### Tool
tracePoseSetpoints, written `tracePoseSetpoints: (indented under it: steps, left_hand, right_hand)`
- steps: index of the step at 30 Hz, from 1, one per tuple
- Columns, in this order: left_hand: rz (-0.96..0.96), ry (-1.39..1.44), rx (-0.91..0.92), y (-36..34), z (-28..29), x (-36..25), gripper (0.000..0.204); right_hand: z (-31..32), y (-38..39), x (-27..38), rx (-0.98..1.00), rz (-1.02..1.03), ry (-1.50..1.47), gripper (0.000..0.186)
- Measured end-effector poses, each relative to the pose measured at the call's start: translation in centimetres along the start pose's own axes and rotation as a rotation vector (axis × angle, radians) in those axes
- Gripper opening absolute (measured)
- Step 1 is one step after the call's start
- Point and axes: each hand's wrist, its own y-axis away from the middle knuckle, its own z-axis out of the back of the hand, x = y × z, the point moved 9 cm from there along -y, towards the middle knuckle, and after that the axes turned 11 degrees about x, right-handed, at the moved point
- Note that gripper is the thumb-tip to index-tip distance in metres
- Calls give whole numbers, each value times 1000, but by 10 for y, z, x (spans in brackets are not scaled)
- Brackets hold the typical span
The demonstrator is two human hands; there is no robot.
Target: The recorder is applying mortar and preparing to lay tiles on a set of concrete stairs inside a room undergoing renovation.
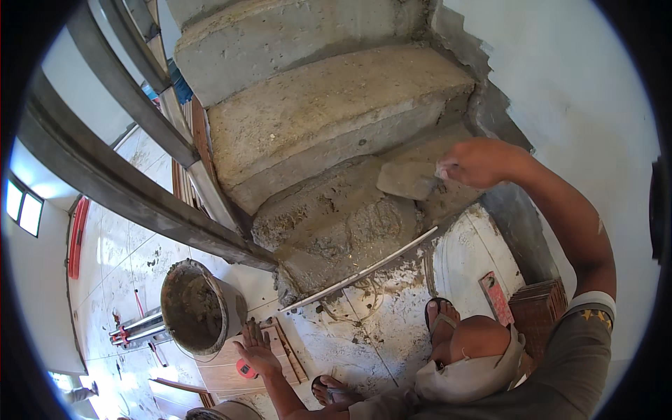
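Staircase (308, 98) rises ahead; wet mortar (336, 234) covers its lowest step. Bucket (232, 308) stands near, probably for short reach. Trowel (407, 180) is at the mortar, right hand (479, 162) clasping its handle (likely for smoothing); left hand (260, 353) unclenched, fingers extended.

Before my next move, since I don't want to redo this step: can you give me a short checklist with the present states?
1. Trowel gripped in the right hand: ok.
2. Left hand free: ok, open with fingers spread.
3. Mortar even: not ok, lumpy in the middle.
4. Pale strip along the mortar's front edge: ok.
5. Floor near the feet clean: not ok, splattered.
6. Mortar firmness: cannot tell.
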Motion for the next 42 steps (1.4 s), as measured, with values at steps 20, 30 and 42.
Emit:
tracePoseSetpoints:
  steps: [20, 30, 42]
  left_hand:
    - [-14, 33, 10, 0, -14, 2, 84]
    - [64, -140, -1, 1, 10, -10, 91]
    - [562, -1096, 352, 56, -111, -122, 53]
  right_hand:
    - [-47, 37, -1, 387, -111, -256, 40]
    - [-155, 90, -64, -272, -287, -595, 35]
    - [-240, 20, -83, -417, -315, -1530, 44]
